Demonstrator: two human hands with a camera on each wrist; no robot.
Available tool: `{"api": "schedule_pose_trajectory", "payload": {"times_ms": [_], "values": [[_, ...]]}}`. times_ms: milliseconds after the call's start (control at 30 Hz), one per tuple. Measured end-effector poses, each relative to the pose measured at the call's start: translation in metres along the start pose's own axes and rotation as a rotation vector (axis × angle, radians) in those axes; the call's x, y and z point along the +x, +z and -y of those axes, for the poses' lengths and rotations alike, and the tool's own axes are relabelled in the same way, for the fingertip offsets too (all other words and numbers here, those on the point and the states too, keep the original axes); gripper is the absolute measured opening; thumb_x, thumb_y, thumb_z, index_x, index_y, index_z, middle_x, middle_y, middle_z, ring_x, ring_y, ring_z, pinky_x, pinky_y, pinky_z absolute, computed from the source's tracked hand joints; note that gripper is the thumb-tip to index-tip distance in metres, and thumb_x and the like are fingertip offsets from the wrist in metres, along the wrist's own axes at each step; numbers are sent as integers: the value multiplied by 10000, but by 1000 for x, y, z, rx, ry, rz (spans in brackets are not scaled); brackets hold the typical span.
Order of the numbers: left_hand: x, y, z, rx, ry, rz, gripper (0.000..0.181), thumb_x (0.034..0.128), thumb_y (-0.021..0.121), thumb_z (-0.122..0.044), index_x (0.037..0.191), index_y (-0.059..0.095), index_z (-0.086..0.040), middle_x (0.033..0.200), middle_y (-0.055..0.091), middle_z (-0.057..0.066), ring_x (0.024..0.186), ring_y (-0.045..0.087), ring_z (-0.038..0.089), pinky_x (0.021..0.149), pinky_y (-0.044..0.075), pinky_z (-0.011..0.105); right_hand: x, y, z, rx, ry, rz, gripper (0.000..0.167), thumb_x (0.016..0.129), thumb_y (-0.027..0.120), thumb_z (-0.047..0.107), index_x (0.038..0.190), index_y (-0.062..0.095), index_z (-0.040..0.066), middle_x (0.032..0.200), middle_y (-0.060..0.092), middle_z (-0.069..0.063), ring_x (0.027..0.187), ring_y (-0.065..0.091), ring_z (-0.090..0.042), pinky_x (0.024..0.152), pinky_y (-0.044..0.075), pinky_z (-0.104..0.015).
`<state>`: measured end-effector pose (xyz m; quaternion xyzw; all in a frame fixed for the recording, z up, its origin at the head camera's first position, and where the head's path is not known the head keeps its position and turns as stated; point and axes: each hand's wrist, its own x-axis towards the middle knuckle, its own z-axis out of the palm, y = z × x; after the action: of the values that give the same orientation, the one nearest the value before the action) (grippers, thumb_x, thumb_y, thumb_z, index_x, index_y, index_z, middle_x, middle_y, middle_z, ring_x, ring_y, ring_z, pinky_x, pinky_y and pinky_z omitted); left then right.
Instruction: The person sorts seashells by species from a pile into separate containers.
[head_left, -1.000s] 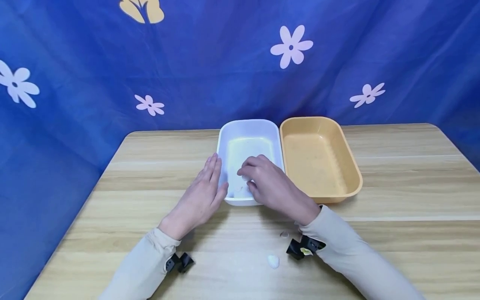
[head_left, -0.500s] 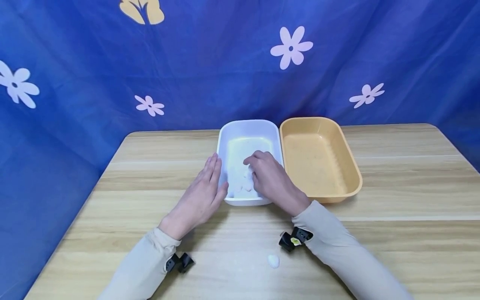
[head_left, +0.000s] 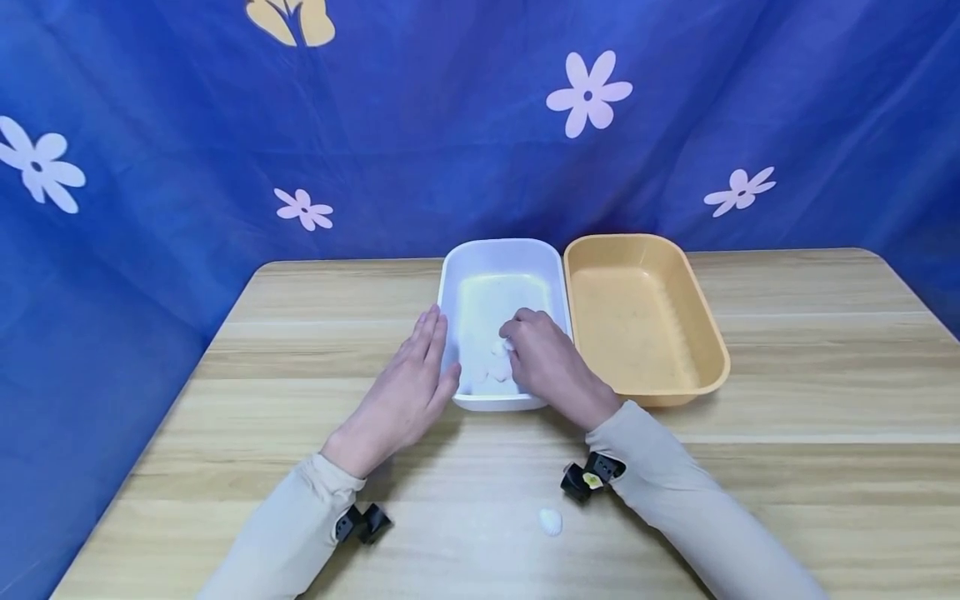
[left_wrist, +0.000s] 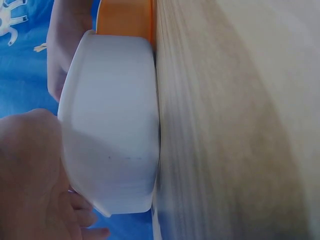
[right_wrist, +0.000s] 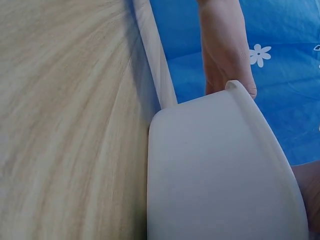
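In the head view, the right hand (head_left: 551, 362) reaches into the white tray (head_left: 506, 402) over its right side, fingers curled. A small white seashell (head_left: 507, 344) is pinched at its fingertips, partly covered by them. Several pale shells (head_left: 497, 372) lie on the tray floor just below; their outlines blur into the white. The left hand (head_left: 397, 400) rests against the tray's left rim with straight fingers, holding nothing. Both wrist views show mostly the outer wall of the tray, so the shells are hidden there.
A yellow tray (head_left: 722, 379) stands against the white one on its right. One white ribbed shell (head_left: 551, 522) lies on the wooden table (head_left: 817, 375) nearer the person. Behind the table hangs a blue flowered cloth (head_left: 450, 125).
Within the white tray, the right hand has shifted a little to the right, uncovering shells on the floor. The left hand stays at the rim. The head view has shifted slightly.
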<state>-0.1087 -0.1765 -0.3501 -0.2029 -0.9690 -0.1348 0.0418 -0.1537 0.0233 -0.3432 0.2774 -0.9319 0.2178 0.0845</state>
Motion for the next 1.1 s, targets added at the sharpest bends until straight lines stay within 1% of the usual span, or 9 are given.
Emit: {"api": "schedule_pose_trajectory", "payload": {"times_ms": [200, 300, 500, 600, 667, 767, 900, 1000, 1100], "values": [[-2, 1, 0, -1, -9, 6, 648, 1037, 316, -315, 1489, 148, 117, 1581, 75, 250, 1464, 57, 342, 1177, 171, 490, -7, -3, 5, -13, 8, -6, 303, 802, 668, -37, 1098, 701, 18, 980, 656, -138, 901, 614, -296, 749, 551, -365], [-2, 1, 0, -2, -11, 7, 648, 1036, 319, -315, 1488, 151, 118, 1580, 77, 250, 1464, 56, 342, 1177, 171, 491, -13, -11, 11, -18, -20, -28, 297, 810, 665, -31, 1097, 701, 31, 1011, 662, -117, 930, 618, -286, 762, 553, -365], [-1, 1, 1, -5, -7, 4, 651, 1037, 320, -319, 1490, 146, 116, 1581, 69, 250, 1464, 52, 344, 1176, 171, 494, -36, -30, 20, -44, -126, -106, 267, 821, 664, -7, 1076, 704, 63, 1050, 657, -62, 961, 608, -252, 795, 544, -368], [-1, 1, 0, -6, -9, 7, 652, 1039, 319, -320, 1494, 134, 108, 1583, 54, 245, 1464, 41, 339, 1177, 167, 491, -53, -37, 21, -38, -214, -153, 237, 818, 676, -3, 1043, 706, 68, 1032, 652, -53, 949, 603, -233, 795, 537, -353], [-1, 1, 0, -4, -10, 11, 653, 1040, 317, -323, 1497, 128, 104, 1584, 49, 242, 1465, 36, 337, 1178, 164, 491, -66, -41, 21, -26, -285, -158, 233, 813, 683, -2, 1036, 706, 64, 1031, 649, -59, 949, 599, -225, 809, 535, -344], [0, 0, 0, -1, -11, 19, 654, 1040, 315, -323, 1497, 120, 104, 1584, 40, 242, 1465, 30, 337, 1179, 156, 494, -85, -44, 22, -22, -405, -106, 246, 807, 674, -7, 1040, 709, 64, 1040, 646, -63, 976, 597, -208, 846, 529, -332], [-1, -1, 0, -7, -15, 23, 658, 1041, 321, -325, 1498, 115, 102, 1585, 34, 238, 1467, 23, 330, 1181, 147, 492, -110, -39, 27, -67, -556, 40, 266, 809, 669, 19, 1067, 701, 78, 1068, 631, -51, 1017, 586, -188, 897, 510, -319], [-1, 0, 0, -7, -18, 20, 660, 1041, 329, -325, 1498, 116, 100, 1586, 38, 237, 1467, 25, 328, 1182, 148, 491, -125, -32, 31, -112, -639, 134, 246, 827, 651, 34, 1060, 675, 109, 1083, 610, -16, 1023, 564, -162, 904, 500, -298], [0, 1, 0, -4, -15, 17, 660, 1040, 329, -325, 1497, 122, 105, 1584, 47, 242, 1466, 33, 334, 1180, 153, 493, -133, -26, 31, -147, -683, 185, 209, 840, 630, 33, 1012, 634, 151, 1070, 582, 26, 1001, 530, -133, 878, 490, -280]]}}
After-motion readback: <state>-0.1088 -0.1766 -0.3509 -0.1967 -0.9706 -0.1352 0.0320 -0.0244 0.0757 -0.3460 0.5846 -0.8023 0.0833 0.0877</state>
